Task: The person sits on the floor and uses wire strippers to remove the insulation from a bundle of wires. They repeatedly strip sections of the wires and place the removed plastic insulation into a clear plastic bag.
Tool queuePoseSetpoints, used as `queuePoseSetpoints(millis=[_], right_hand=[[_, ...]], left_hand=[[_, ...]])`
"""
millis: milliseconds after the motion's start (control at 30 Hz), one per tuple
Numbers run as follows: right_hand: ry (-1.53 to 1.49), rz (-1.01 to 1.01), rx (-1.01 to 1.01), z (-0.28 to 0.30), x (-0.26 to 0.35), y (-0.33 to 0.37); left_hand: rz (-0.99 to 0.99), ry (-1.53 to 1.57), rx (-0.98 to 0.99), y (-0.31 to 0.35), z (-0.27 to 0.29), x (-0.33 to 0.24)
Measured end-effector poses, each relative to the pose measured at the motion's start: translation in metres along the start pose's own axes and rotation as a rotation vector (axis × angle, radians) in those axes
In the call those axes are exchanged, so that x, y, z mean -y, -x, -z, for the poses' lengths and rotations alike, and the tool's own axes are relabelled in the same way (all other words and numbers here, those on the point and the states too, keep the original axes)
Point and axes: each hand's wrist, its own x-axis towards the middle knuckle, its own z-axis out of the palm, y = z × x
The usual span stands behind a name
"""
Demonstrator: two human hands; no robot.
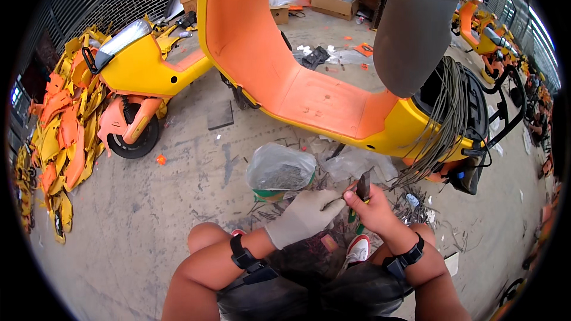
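A pale grey work glove covers my left hand (309, 217), whose fingers are pinched together. What they pinch, perhaps a thin strand, is too small to make out. Close beside its fingertips, my bare right hand (376, 209) is wrapped round a pair of pliers (363, 184) with dark jaws pointing up and green handles below. Just beyond my left hand stands a bucket (281, 171) lined with clear plastic, with thin grey bits inside. A bundle of long grey cables (443, 113) hangs over the rear of a yellow and orange scooter (321, 101) in front of me.
Another yellow and orange scooter part with a front wheel (135, 134) stands at the left, by a heap of body panels (65, 137). Cut cable scraps (428, 208) and a plastic sheet (360, 165) litter the floor. Cardboard boxes (334, 5) sit at the back.
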Motion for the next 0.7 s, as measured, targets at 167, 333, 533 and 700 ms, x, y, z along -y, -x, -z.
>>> queuePoseSetpoints(millis=[167, 333, 533, 700], right_hand=[[-0.072, -0.157, -0.073, -0.009, -0.015, -0.003], [-0.201, -0.350, -0.075, -0.014, -0.019, -0.007], [-0.302, -0.458, -0.104, -0.016, -0.026, -0.007], [-0.148, -0.244, -0.094, -0.012, -0.016, 0.004]], left_hand=[[-0.259, -0.569, -0.264, 0.001, -0.015, 0.013], [-0.250, -0.846, -0.279, 0.000, -0.028, 0.026], [-0.205, -0.854, -0.223, 0.001, -0.029, 0.023], [-0.215, -0.353, -0.114, -0.001, -0.009, 0.020]])
